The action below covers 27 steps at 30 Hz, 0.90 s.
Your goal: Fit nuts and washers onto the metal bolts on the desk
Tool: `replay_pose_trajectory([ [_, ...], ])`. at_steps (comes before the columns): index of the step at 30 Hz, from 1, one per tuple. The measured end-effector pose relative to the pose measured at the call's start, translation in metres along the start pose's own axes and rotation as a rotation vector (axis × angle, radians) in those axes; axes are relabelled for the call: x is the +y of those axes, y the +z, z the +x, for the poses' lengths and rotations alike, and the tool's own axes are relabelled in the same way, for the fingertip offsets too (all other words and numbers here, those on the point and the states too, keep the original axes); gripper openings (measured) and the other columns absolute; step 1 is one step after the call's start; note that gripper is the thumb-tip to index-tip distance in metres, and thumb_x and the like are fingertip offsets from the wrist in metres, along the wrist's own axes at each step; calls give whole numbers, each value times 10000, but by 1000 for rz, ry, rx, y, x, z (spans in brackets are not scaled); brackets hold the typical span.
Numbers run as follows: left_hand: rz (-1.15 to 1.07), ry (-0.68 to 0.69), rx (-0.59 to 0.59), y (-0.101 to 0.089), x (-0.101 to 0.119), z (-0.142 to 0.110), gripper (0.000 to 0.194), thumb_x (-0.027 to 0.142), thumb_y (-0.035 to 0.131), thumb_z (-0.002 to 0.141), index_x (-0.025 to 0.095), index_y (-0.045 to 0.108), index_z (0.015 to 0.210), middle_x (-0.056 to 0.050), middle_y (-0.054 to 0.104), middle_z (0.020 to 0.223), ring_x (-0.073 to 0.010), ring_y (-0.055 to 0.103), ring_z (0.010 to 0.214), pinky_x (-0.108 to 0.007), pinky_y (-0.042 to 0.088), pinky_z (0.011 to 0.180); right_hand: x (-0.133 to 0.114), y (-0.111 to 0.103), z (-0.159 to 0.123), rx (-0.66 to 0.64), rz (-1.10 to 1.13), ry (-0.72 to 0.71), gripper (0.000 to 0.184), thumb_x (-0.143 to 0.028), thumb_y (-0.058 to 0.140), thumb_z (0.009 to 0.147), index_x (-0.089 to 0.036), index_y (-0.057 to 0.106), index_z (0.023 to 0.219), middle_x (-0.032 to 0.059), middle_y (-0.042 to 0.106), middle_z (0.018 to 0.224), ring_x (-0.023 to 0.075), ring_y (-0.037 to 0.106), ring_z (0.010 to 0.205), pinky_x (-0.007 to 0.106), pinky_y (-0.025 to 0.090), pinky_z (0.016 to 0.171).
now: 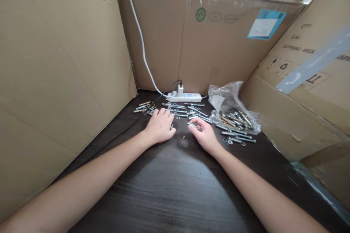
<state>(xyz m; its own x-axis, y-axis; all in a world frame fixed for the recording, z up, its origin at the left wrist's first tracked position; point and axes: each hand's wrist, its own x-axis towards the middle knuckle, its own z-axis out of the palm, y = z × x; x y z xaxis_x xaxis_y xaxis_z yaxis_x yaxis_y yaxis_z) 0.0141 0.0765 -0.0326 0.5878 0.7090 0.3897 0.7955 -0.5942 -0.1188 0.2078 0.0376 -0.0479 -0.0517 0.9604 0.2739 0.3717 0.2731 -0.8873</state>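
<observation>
My right hand (205,134) pinches a silvery metal bolt (193,126) between thumb and fingers, just above the dark table. The bolt lies nearly level, and my fingers cover part of it. My left hand (160,126) rests back-up on the table with bent fingers and the thumb tucked in. Whatever it holds is mostly hidden under the palm. Beyond both hands lie long bolts (175,106) in loose groups, with small washers (177,118) among them. More bolts and sleeves (140,107) lie at the left, past my left fingertips.
A clear plastic bag (226,96) with several metal anchors (237,119) stands at the right. Bolts (240,139) and washers lie before it. A white power strip (186,97) sits at the back; its black cable (117,134) crosses the left. Cardboard boxes (164,36) wall three sides.
</observation>
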Motion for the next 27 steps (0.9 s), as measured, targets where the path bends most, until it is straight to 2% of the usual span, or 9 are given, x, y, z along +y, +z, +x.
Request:
replay_pose_trajectory([
  [5, 35, 46, -13, 1, 0, -2, 115, 276, 506, 776, 179, 566, 789, -108, 590, 903, -279, 466, 905, -417, 341, 752, -1, 1, 0, -24, -31, 5, 176, -367, 549, 781, -193, 555, 808, -18, 526, 674, 134, 466, 603, 244, 376, 580],
  [11, 6, 61, 0, 3, 3, -1, 247, 400, 500, 820, 170, 588, 835, -115, 594, 916, -288, 468, 915, -423, 334, 762, -1, 1, -1, -36, -40, 2, 174, -362, 553, 788, -190, 566, 809, -18, 546, 689, 138, 486, 629, 253, 390, 620],
  [16, -42, 105, -4, 2, 3, 2, 219, 352, 474, 850, 176, 580, 774, -96, 601, 861, -270, 473, 897, -411, 328, 756, -2, 1, -1, -50, -44, -8, 171, -359, 546, 800, -189, 566, 812, -13, 554, 704, 140, 494, 645, 262, 396, 642],
  [18, -106, 140, 18, -2, 5, 3, 186, 331, 506, 823, 178, 556, 730, -78, 594, 825, -252, 469, 877, -400, 330, 769, -2, 1, -1, -52, -51, -14, 167, -355, 545, 798, -189, 567, 814, -11, 559, 708, 142, 498, 650, 264, 398, 646],
  [22, -213, 217, 108, -13, 10, 3, 133, 303, 503, 806, 178, 539, 777, -54, 573, 821, -219, 455, 846, -379, 332, 794, -2, 1, -2, -56, -58, -26, 160, -342, 544, 797, -185, 569, 814, -9, 562, 711, 140, 495, 644, 265, 398, 645],
  [27, -291, 210, 152, -14, 12, 1, 109, 268, 480, 820, 175, 535, 813, -41, 572, 825, -203, 452, 837, -359, 330, 790, -2, 1, -3, -79, -21, -57, 152, -332, 537, 807, -182, 563, 796, -11, 545, 705, 135, 479, 647, 256, 383, 634],
])
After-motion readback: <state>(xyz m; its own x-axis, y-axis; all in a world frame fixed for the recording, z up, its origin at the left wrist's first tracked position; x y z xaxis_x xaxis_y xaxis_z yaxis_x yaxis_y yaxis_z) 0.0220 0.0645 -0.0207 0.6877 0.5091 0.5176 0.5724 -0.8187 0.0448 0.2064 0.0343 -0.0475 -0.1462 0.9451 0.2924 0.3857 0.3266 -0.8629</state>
